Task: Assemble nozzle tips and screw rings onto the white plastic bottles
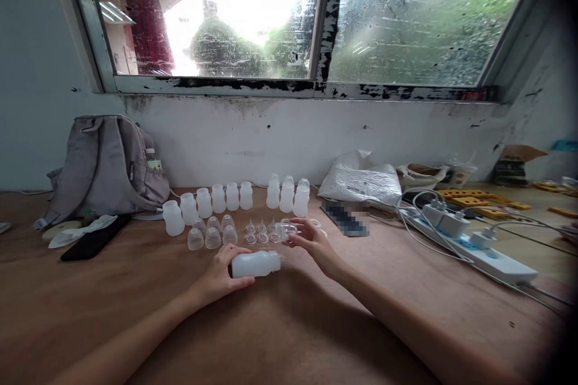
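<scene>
My left hand (pixel 228 272) is wrapped round a frosted bottle (pixel 255 264) lying on its side, its narrow top toward the right. Just above and to the right, my right hand (pixel 311 239) pinches a clear cap (pixel 285 231). Beside that cap are several clear nipples with rings (pixel 262 230). Several clear domed caps (pixel 212 236) stand to their left. Behind them is a row of open frosted bottles (pixel 204 203). Three capped bottles (pixel 286 195) stand upright behind my right hand.
A grey backpack (pixel 106 162) and a black phone (pixel 93 240) are at the left. To the right are a silvery bag (pixel 361 179), a partly blurred dark phone (pixel 341 218), and a white power strip (pixel 492 260) with trailing cables. Yellow parts (pixel 474 200) lie beyond it.
</scene>
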### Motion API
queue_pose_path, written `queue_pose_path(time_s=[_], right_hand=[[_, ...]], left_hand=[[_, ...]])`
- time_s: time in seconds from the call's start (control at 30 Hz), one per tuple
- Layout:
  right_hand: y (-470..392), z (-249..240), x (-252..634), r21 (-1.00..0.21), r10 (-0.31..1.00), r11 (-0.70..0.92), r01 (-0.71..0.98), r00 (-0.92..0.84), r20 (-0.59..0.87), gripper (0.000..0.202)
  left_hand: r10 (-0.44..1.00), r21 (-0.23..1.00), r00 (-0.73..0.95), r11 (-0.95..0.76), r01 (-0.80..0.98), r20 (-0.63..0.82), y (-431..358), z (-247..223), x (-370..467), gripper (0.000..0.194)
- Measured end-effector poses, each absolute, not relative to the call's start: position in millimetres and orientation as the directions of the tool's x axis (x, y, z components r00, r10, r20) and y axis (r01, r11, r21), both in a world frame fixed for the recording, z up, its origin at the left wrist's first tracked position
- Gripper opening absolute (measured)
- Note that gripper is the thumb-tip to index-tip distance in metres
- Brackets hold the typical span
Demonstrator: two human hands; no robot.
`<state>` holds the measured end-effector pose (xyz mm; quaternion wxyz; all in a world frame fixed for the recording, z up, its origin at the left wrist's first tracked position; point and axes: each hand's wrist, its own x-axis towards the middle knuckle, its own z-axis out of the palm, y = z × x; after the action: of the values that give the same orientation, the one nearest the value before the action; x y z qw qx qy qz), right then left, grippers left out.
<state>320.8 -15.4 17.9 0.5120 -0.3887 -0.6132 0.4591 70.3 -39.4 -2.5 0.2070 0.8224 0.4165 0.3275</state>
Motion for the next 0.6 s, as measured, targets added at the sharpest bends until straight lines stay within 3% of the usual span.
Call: queue_pose_path(time_s=[0.13,0.27,0.43,0.6], right_hand=[[-34,19,308,-0.849,0.863,0.485,0.212,-0.276,0.424,0.029],[-51,20,298,-0.645,0.761,0.648,0.406,-0.377,0.528,0.032],[-60,15,288,-0.557,0.733,0.678,0.48,-0.376,0.567,0.031],[-58,8,281,-0.472,0.661,0.746,0.469,-0.44,0.608,0.028]], left_hand=[[0.791,0.561,0.431,-0.611,0.558,0.433,-41,-6,71,0.056],[0.725,0.463,0.46,-0.685,0.563,0.513,-47,-5,72,0.062],[0.639,0.314,0.511,-0.749,0.583,0.575,-58,4,74,0.055],[0.609,0.282,0.523,-0.769,0.574,0.596,-61,5,79,0.048]])
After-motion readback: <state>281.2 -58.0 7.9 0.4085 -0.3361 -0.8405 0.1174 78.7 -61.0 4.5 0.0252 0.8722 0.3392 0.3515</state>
